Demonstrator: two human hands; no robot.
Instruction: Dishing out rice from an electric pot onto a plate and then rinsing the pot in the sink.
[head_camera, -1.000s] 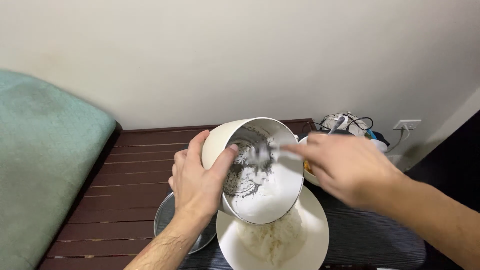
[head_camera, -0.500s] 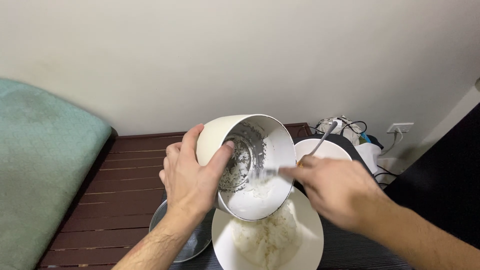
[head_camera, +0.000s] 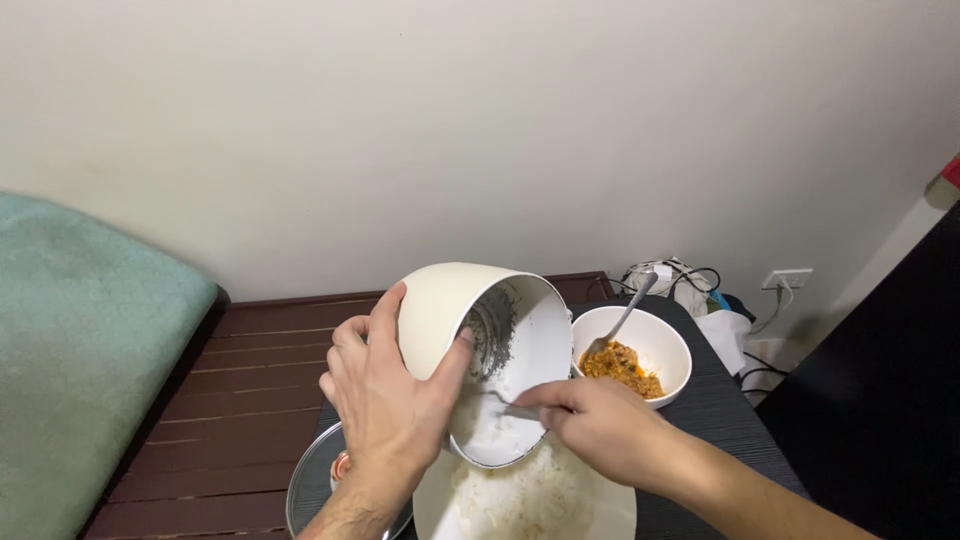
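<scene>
My left hand (head_camera: 392, 405) grips a white pot (head_camera: 470, 320) by its rim, thumb inside, and holds it tipped on its side over a white plate (head_camera: 430, 500). White rice (head_camera: 520, 495) lies heaped on the plate below the pot's mouth. My right hand (head_camera: 600, 425) holds a metal utensil (head_camera: 505, 405) whose tip reaches into the pot's lower inside, where rice still clings. The utensil's end is partly hidden by the pot's rim.
A white bowl (head_camera: 655, 345) of orange-brown food with a spoon (head_camera: 625, 312) in it stands to the right. A glass lid (head_camera: 305, 490) lies at the lower left on the brown slatted table (head_camera: 250, 380). A green cushion (head_camera: 80, 360) is at left; cables and a wall socket (head_camera: 790, 277) are at the back right.
My right hand has dropped lower and nearer, scraping towards the pot's mouth. The pot has tipped further over the plate, and the bowl of orange food has come into full view.
</scene>
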